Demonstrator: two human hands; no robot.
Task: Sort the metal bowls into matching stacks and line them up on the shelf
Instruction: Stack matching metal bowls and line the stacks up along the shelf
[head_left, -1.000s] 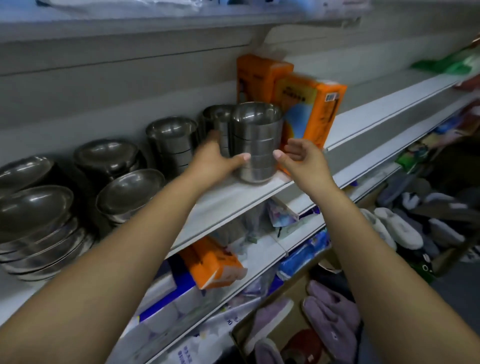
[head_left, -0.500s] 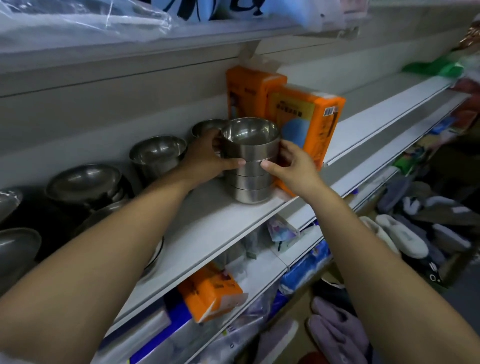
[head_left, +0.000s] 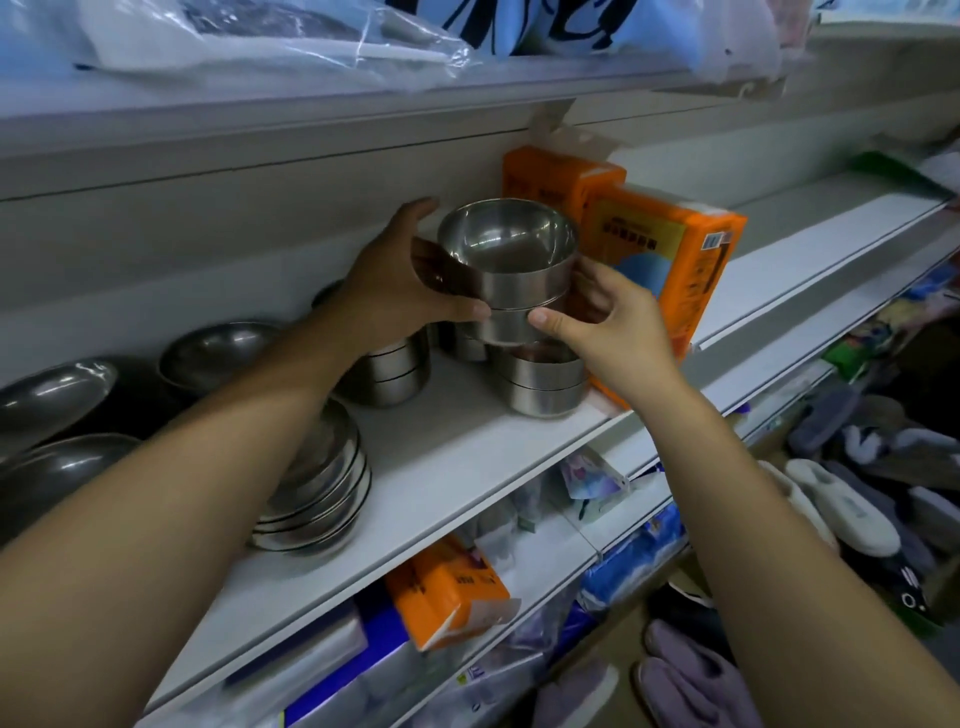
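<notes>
My left hand (head_left: 395, 286) and my right hand (head_left: 613, 325) grip two straight-walled steel bowls (head_left: 511, 270) from both sides, held a little above the shelf (head_left: 467, 457). Directly below them two matching bowls (head_left: 540, 382) stay stacked on the shelf. Another short stack of the same kind (head_left: 392, 371) stands to the left, partly behind my left wrist. A pile of wider, shallow bowls (head_left: 322, 499) sits near the shelf's front edge under my left forearm. More round bowls (head_left: 218, 353) line the back at the left.
Two orange boxes (head_left: 670, 270) stand right beside the stack, touching my right hand's side. The upper shelf holds plastic-wrapped goods (head_left: 270, 47) overhead. Lower shelves carry an orange pack (head_left: 447, 592) and blue packs; slippers (head_left: 841, 509) lie on the floor at the right.
Both hands closed on the upper two bowls and lifted them off the stack, leaving two on the shelf. The view has tilted up and moved closer.
</notes>
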